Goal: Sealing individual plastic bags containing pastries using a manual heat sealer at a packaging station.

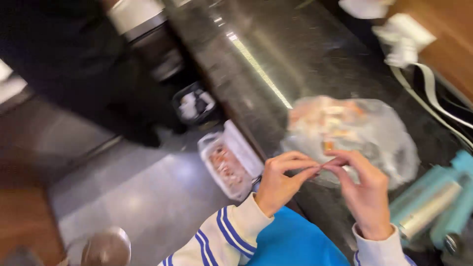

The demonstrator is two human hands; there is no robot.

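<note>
Crumpled clear plastic bag [352, 130] with orange contents on dark counter; clear lidded tray [227, 165] at its edge.

Place: looked like a home kitchen.
Evidence: dark stone counter [295, 59]; grey tiled floor [143, 197] beside it; food bag [354, 128] on it.

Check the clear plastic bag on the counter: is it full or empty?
Not empty: the clear plastic bag bulges with blurred orange and white contents. Both hands pinch together just before it; open or tied, cannot tell.
</note>
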